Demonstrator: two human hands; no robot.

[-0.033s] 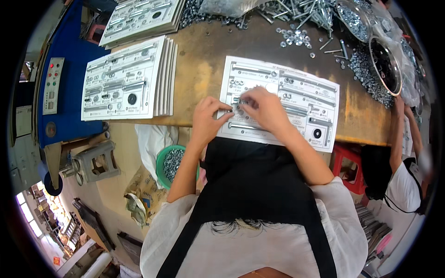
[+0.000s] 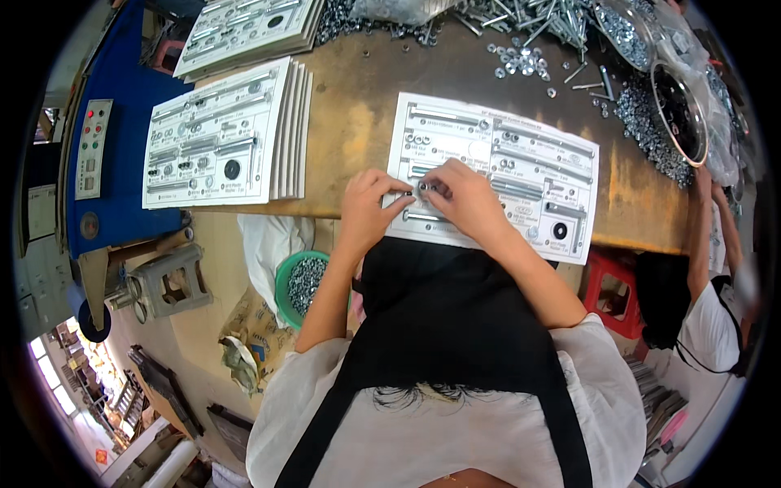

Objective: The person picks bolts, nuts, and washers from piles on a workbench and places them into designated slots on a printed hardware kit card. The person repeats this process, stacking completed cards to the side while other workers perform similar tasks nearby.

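A white printed card [image 2: 455, 106] lies slightly tilted on the workbench before me, with bolts, nuts and washers set on its printed places. Over the card's left part, my right hand [image 2: 470, 199] pinches a small metal nut [image 2: 424, 187] between thumb and forefinger. Close beside it, the thumb and forefinger of my left hand [image 2: 370, 205] come together at the card's left edge. A small dark piece shows at their tips, too little to name. Toward the card's right end sits a black ring washer [image 2: 559, 231].
Stacks of filled cards [image 2: 281, 146] stand at the left. Loose nuts [image 2: 521, 61], bolts [image 2: 557, 24] and a clear round container [image 2: 679, 114] fill the far right. Below the bench are a green basin [image 2: 285, 285] of metal parts and a red stool [image 2: 612, 293]. Another person's arm [image 2: 698, 236] reaches in.
My right hand's fingers have shifted slightly, and the nut at their tips now shows more plainly. The left hand stays almost in place.
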